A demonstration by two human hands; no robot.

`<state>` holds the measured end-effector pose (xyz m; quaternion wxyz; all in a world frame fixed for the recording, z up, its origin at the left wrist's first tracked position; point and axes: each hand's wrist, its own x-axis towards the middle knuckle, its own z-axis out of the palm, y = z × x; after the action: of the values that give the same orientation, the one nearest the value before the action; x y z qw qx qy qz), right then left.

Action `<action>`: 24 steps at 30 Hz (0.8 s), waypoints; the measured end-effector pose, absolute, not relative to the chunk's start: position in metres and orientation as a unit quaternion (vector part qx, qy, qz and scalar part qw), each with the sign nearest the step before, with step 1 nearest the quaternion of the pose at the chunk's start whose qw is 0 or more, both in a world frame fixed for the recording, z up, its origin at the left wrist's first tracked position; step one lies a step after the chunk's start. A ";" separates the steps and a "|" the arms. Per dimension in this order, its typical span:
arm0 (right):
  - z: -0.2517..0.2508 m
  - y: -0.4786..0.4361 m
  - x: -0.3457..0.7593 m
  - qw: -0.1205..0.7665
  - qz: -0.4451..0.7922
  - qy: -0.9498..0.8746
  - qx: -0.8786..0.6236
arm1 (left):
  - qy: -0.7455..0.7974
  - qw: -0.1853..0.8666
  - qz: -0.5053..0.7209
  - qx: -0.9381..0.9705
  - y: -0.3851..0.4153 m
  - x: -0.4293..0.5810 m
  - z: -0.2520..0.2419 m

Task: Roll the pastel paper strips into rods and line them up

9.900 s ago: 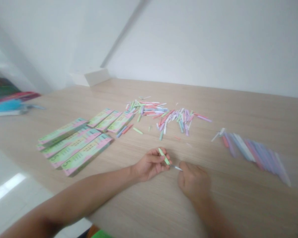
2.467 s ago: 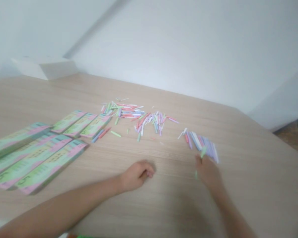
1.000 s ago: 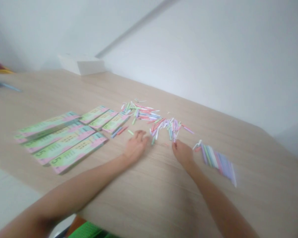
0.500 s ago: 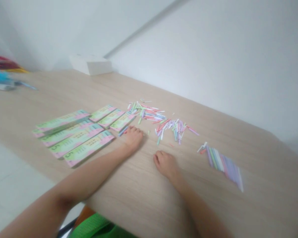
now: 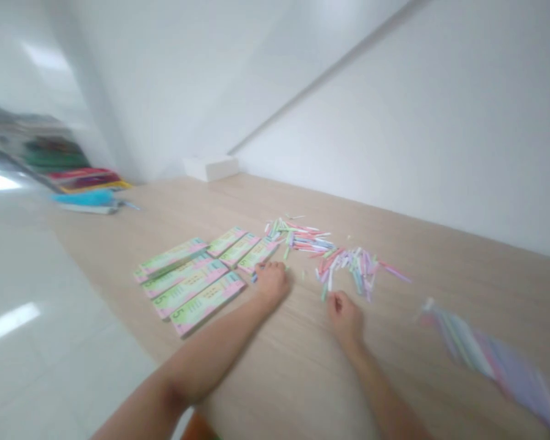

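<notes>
Wood tabletop (image 5: 467, 275), right hand (image 5: 345, 318) curled, seemingly empty

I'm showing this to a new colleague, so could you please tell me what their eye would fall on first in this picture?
The eye goes first to the loose heap of pastel strips near the middle of the wooden table, with the right hand just below it. To the left, the left hand rests beside rows of green-and-pink packs printed with a 5. A blurred fanned row of pastel strips lies at lower right.

Packets (image 5: 187, 284) left, cut strips (image 5: 348, 266) middle, fanned strips (image 5: 486, 360) right
</notes>
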<state>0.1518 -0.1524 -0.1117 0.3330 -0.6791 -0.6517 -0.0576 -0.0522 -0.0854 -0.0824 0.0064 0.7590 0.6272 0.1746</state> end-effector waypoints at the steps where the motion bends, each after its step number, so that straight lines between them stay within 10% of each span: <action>1: -0.115 -0.151 0.153 0.348 -0.064 -0.655 -0.668 | 0.626 0.005 0.177 0.760 -0.084 -0.052 -0.084; 24: -0.105 -0.158 0.142 0.373 -0.059 -0.684 -0.624 | 0.537 -0.103 0.083 0.833 0.009 0.002 -0.053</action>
<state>0.1422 -0.1583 -0.1049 0.3727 -0.6243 -0.6840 -0.0595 0.0020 0.0095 -0.0526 -0.1034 0.8333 0.5367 0.0829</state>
